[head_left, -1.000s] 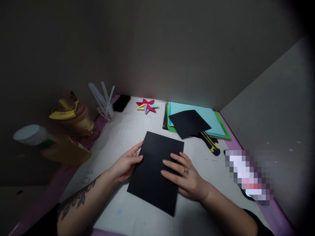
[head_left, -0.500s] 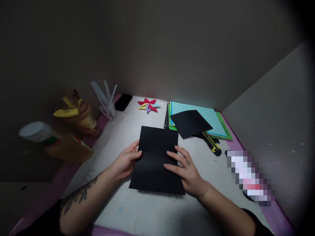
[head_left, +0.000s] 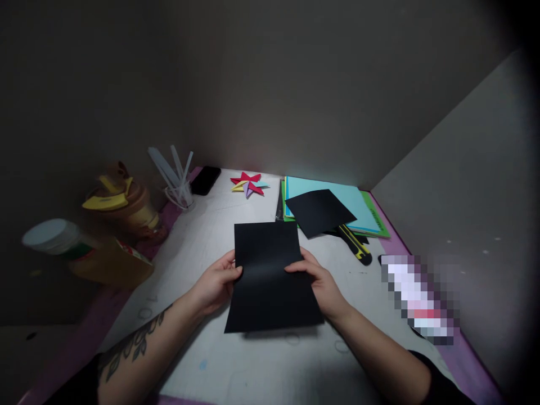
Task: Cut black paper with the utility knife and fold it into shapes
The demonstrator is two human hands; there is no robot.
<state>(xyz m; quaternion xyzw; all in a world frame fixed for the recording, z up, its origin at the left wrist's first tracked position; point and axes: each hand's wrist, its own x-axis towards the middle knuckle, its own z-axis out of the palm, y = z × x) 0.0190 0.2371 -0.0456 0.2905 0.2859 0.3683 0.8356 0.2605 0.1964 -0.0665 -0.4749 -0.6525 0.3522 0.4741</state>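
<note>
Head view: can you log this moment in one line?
left hand: holds black paper sheet at left edge; right hand: at right edge; paper star: beyond

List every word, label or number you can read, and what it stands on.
"10" (possibly more digits): white tabletop, left side.
"0", faint: tabletop, just below the black sheet.
"0", faint: tabletop, farther right.
Print on the green sheet: too small to read.
White-capped container's label: too blurred to read.
Pixelated patch, right: unreadable.

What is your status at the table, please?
Left hand and right hand gripping opposite edges. Black paper sheet held above tabletop. Second black sheet beyond, on paper stack, not obstructing.
</note>
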